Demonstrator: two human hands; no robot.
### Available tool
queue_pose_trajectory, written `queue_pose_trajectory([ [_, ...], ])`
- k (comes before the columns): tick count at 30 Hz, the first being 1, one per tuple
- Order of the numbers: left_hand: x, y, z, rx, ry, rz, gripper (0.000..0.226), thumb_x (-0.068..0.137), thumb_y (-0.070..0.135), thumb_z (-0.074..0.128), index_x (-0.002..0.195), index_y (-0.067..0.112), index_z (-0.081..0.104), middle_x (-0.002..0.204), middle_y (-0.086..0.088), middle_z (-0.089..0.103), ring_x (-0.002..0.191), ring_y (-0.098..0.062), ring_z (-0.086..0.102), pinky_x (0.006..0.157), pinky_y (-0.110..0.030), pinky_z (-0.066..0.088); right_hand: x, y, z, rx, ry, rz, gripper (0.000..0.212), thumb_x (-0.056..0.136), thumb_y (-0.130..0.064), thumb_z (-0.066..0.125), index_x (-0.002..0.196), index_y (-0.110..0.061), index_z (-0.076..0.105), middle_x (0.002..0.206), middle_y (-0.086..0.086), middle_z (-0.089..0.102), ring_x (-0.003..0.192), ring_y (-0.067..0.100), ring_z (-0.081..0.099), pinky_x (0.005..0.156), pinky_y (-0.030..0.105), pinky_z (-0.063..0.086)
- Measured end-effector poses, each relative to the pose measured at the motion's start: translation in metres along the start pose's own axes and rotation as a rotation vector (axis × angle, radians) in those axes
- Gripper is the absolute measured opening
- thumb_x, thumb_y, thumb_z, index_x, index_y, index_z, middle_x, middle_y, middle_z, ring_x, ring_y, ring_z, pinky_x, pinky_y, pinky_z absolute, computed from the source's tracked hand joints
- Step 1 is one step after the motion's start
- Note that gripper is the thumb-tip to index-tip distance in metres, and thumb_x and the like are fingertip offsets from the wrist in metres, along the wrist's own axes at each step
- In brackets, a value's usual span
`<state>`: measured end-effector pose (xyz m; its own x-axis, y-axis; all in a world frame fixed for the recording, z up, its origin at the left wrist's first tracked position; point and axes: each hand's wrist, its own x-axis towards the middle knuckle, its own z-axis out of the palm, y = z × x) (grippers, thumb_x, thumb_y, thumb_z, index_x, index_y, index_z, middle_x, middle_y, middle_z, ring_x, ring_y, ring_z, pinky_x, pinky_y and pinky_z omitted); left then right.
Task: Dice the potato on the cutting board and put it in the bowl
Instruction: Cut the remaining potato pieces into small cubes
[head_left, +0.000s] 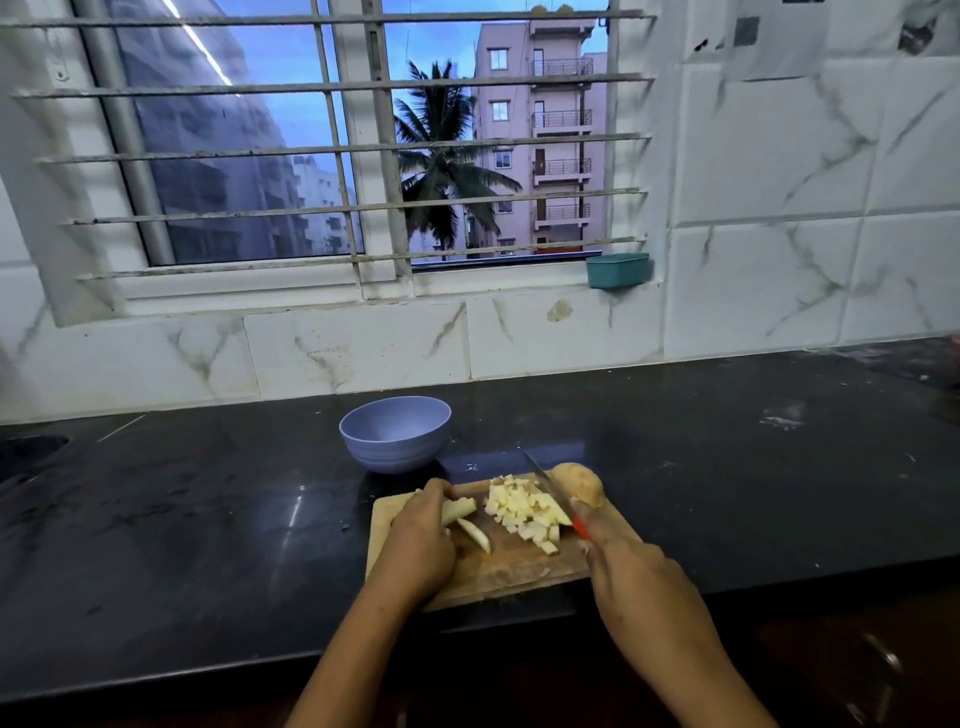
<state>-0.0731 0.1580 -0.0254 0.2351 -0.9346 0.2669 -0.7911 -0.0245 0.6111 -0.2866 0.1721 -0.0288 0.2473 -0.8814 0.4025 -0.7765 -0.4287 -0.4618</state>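
Note:
A wooden cutting board (511, 569) lies on the black counter near its front edge. A heap of diced potato (524, 512) sits in the board's middle. My left hand (423, 535) holds a potato strip (460, 509) at the board's left, and another potato slice (478, 535) lies just beside it. My right hand (621, 558) grips a red-handled knife (550, 491), its blade resting against the right side of the heap. An uncut potato piece with skin (582, 483) sits at the board's far right corner. A lilac bowl (395, 434), seemingly empty, stands behind the board.
The black counter (208, 519) stretches left and right of the board. A teal container (618, 270) sits on the window sill above the tiled wall. A dark recess (31, 447) shows at the far left of the counter.

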Motion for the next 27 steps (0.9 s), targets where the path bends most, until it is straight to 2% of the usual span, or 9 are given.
queue_pose_trajectory([
  [3,-0.003,0.002,0.002,-0.001,0.062,-0.100,0.035,0.086,-0.002,0.048,0.115,0.016,0.053,0.121,-0.005,0.058,0.103,-0.019,0.050,0.079,-0.025,0.038,0.004,-0.004,0.007,0.015,-0.010,-0.062,0.049,0.104,-0.031,0.030,0.147,-0.049,0.017,0.109,-0.007,0.063,0.091,0.013,0.062,0.076,0.030,0.053],
  [6,-0.001,0.003,-0.002,0.029,0.079,-0.114,0.034,0.082,0.001,0.057,0.113,0.016,0.057,0.117,-0.006,0.061,0.105,-0.024,0.054,0.085,-0.032,0.045,0.021,-0.007,0.014,0.058,0.028,-0.137,0.051,0.103,-0.027,0.032,0.149,-0.045,0.017,0.104,-0.005,0.057,0.088,0.011,0.056,0.073,0.026,0.050],
  [10,0.007,0.002,-0.009,0.062,0.035,-0.054,0.034,0.078,-0.002,0.058,0.106,0.017,0.058,0.114,-0.004,0.060,0.100,-0.022,0.053,0.082,-0.033,0.047,0.045,-0.004,0.029,0.267,-0.023,-0.180,0.047,0.102,-0.022,0.040,0.145,-0.039,0.032,0.105,-0.004,0.060,0.091,0.012,0.058,0.077,0.025,0.048],
  [12,0.014,-0.001,-0.010,0.082,0.017,0.003,0.034,0.079,-0.005,0.056,0.105,0.016,0.059,0.114,-0.005,0.060,0.102,-0.022,0.053,0.082,-0.032,0.046,0.051,0.004,0.036,0.328,-0.020,-0.194,0.046,0.101,-0.022,0.043,0.143,-0.040,0.036,0.106,-0.004,0.060,0.093,0.012,0.057,0.078,0.026,0.048],
  [16,0.030,-0.009,-0.011,0.071,-0.002,0.105,0.034,0.081,-0.011,0.049,0.100,0.014,0.061,0.111,-0.005,0.061,0.103,-0.022,0.055,0.076,-0.023,0.041,0.055,0.016,0.031,0.445,-0.013,-0.217,0.046,0.100,-0.022,0.047,0.130,-0.053,0.034,0.096,-0.015,0.057,0.086,-0.005,0.049,0.073,0.011,0.038],
  [19,0.036,-0.012,-0.011,0.059,0.010,0.132,0.035,0.084,-0.010,0.048,0.095,0.020,0.062,0.108,-0.001,0.063,0.102,-0.018,0.056,0.078,-0.019,0.040,0.056,0.016,0.029,0.454,-0.030,-0.208,0.045,0.100,-0.022,0.047,0.132,-0.052,0.037,0.098,-0.018,0.058,0.093,-0.004,0.054,0.079,0.011,0.042],
  [21,0.032,-0.012,-0.009,0.051,0.016,0.173,0.038,0.082,-0.011,0.047,0.091,0.021,0.065,0.111,-0.001,0.063,0.107,-0.018,0.056,0.083,-0.022,0.042,0.055,0.015,0.029,0.432,-0.024,-0.224,0.045,0.100,-0.022,0.047,0.132,-0.051,0.036,0.089,-0.016,0.057,0.083,-0.005,0.053,0.073,0.009,0.039],
  [23,0.026,-0.012,-0.007,0.072,-0.006,0.232,0.043,0.078,-0.010,0.046,0.090,0.023,0.071,0.124,0.000,0.060,0.120,-0.016,0.050,0.100,-0.034,0.040,0.053,0.013,0.029,0.418,-0.009,-0.234,0.044,0.100,-0.022,0.047,0.131,-0.051,0.036,0.081,-0.014,0.054,0.070,-0.005,0.051,0.064,0.008,0.037],
  [27,0.007,-0.013,-0.009,0.228,-0.044,0.237,0.028,0.083,0.016,0.055,0.098,0.034,0.070,0.136,0.015,0.050,0.130,-0.009,0.037,0.116,-0.051,0.014,0.045,0.007,0.027,0.378,0.044,-0.230,0.048,0.100,-0.020,0.046,0.134,-0.052,0.032,0.086,-0.008,0.056,0.065,-0.001,0.049,0.061,0.010,0.038],
])
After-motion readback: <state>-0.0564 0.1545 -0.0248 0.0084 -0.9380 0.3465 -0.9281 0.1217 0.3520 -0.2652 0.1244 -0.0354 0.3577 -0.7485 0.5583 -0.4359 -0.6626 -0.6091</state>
